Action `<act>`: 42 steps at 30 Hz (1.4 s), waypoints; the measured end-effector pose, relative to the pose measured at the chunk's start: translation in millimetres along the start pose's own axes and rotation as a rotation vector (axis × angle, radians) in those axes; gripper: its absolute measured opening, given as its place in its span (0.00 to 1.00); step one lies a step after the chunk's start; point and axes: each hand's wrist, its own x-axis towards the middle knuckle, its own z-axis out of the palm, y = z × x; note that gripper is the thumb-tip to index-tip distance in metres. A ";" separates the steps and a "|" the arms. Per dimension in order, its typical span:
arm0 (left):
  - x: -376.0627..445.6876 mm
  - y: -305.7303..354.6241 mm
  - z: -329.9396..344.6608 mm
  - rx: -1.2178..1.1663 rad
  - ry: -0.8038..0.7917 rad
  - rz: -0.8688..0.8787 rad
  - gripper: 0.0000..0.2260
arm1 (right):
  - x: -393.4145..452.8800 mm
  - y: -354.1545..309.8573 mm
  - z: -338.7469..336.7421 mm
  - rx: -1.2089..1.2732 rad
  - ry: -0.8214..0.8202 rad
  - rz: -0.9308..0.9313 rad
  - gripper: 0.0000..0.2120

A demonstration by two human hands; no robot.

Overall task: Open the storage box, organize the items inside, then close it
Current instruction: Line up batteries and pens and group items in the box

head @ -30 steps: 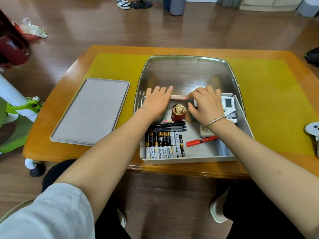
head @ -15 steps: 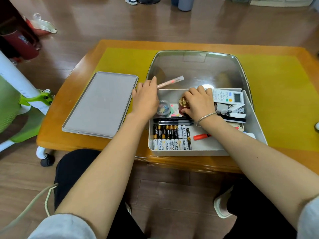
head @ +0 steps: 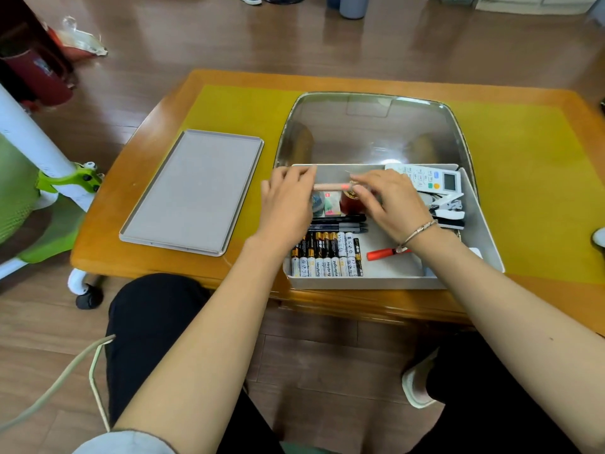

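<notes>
Both hands share one pink pen [head: 329,186]: left hand [head: 288,204] pinches its left end, right hand [head: 386,201] pinches the right, holding it level over the far side of the open storage box [head: 484,231], probably to lay it down straight. Lid [head: 193,191] sits on the table left of it. Red jar [head: 352,204], black pens [head: 340,223] and the battery row [head: 327,255] crowd the space underneath; remote [head: 429,180] sits far right.

The storage box [head: 484,224] sits right of centre in the frame, at the counter's [head: 157,126] near edge. Its lid [head: 193,191] lies flat to the left. In the box, batteries [head: 327,257] line the lower left, pens [head: 340,223] just above them, and a remote [head: 429,178] rests in the upper right corner. A tray [head: 373,129] lies directly above the box.
</notes>
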 end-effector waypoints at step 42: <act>-41.7 26.6 44.3 -0.056 -0.673 -0.123 0.35 | -12.4 15.0 12.1 -0.145 -0.292 0.170 0.06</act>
